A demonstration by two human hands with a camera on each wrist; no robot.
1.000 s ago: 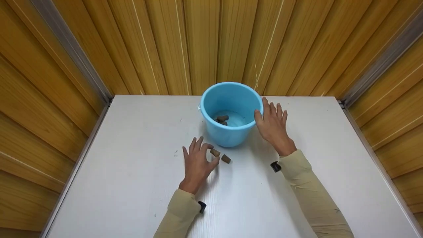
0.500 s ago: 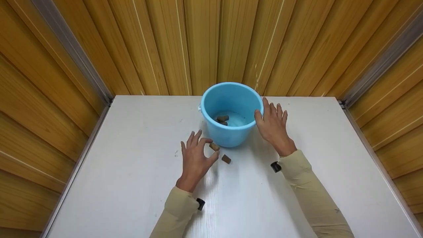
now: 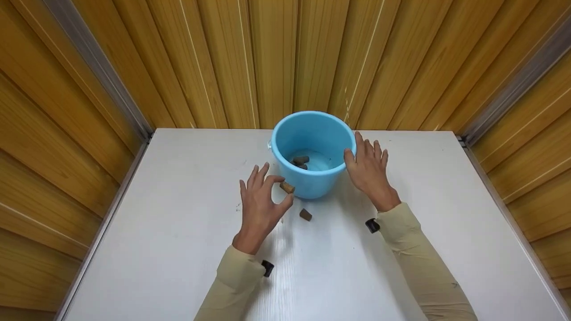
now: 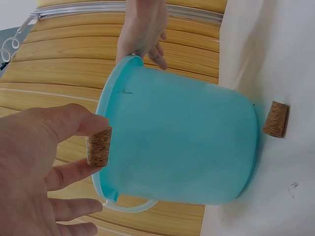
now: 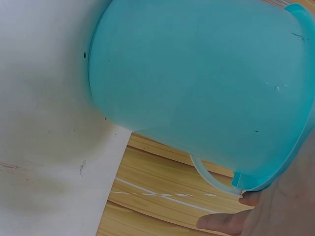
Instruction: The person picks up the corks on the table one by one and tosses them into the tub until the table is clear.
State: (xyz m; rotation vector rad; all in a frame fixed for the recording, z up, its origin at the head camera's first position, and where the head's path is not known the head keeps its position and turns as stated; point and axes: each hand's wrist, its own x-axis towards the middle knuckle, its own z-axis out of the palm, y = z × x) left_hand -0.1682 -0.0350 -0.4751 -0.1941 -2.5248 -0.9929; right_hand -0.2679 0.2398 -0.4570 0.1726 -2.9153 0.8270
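Observation:
My left hand (image 3: 258, 207) pinches a cork stopper (image 3: 287, 187) between thumb and index finger, the other fingers spread. In the left wrist view this cork (image 4: 99, 147) appears in front of the bucket's rim; the head view places it at the bucket's front left, outside it. The light blue bucket (image 3: 308, 185) stands upright. My right hand (image 3: 369, 174) rests at the bucket's right rim, thumb over the edge and straight fingers along the outside. Another cork (image 3: 305, 215) lies on the table before the bucket. Several corks (image 3: 301, 159) lie inside, partly hidden by the near wall.
The white table (image 3: 187, 214) carries the bucket near its back edge. Ribbed wood-patterned panels (image 3: 272, 62) rise behind and at both sides. A pale handle (image 4: 133, 207) hangs from the bucket's rim.
My left hand has lifted the pinched cork from near the table and moved it slightly left and toward the bucket's rim. My right hand, the bucket and the loose cork stay put.

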